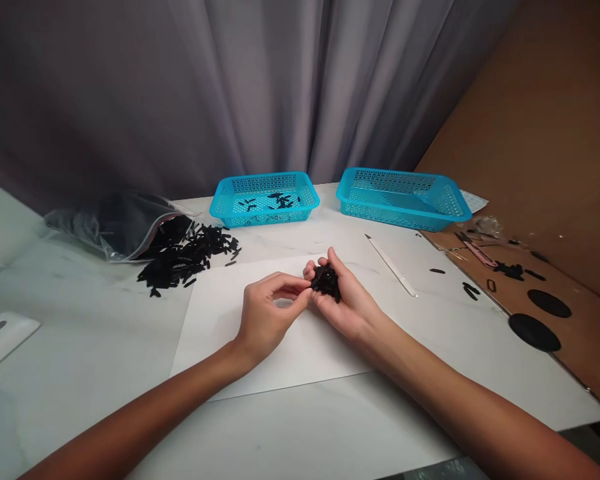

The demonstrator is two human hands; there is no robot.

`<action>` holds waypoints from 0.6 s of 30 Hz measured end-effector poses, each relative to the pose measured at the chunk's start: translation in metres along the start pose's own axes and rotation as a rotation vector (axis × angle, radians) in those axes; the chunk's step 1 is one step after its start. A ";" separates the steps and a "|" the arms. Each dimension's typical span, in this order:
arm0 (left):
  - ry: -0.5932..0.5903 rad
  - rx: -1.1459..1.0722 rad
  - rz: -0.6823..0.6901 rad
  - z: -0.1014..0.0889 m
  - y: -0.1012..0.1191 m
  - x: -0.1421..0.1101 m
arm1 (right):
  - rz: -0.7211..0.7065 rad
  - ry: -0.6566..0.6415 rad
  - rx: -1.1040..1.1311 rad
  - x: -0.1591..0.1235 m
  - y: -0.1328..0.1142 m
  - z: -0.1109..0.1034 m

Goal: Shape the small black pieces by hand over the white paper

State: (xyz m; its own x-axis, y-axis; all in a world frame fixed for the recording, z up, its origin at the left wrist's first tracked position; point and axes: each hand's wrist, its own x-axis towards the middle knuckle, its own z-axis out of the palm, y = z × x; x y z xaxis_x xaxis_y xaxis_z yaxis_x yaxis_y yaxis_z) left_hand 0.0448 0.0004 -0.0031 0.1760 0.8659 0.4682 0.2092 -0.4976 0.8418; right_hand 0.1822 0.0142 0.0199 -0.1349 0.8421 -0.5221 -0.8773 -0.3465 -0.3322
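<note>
Cupped palm up over a white sheet point(220, 327), my right hand point(347, 300) holds a heap of small black oblong pieces point(325, 281) with its fingers curled round them. My left hand point(270, 313) is closed in a pinch at the left edge of this heap, thumb and fingertips nearly together. Whether a piece is between those fingertips is too small to make out. To the left, a larger pile of the same black pieces point(180, 260) spills from a clear zip bag point(115, 230).
Behind stand a blue perforated basket point(265, 219) with several black pieces inside and another blue basket point(405, 217). A white pencil-like stick point(393, 267) lies right of my hands. Farther right are pink-handled snips point(480, 253) and two black ovals point(535, 332). A white device point(7, 337) lies far left.
</note>
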 end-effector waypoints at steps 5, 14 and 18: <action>0.022 0.001 0.077 0.000 0.003 0.000 | 0.047 0.063 -0.073 -0.009 0.008 -0.004; 0.029 0.088 0.227 -0.005 0.014 0.010 | 0.229 0.015 -0.239 -0.015 0.024 -0.004; 0.019 0.208 0.305 -0.026 0.013 0.021 | 0.300 -0.058 -0.321 -0.009 0.003 -0.007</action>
State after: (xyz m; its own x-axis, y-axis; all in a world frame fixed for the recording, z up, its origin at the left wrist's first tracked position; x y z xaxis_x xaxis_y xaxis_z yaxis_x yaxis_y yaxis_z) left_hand 0.0259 0.0135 0.0249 0.2431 0.6763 0.6954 0.3418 -0.7306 0.5911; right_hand 0.1839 0.0026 0.0185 -0.3958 0.7033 -0.5905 -0.6091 -0.6823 -0.4043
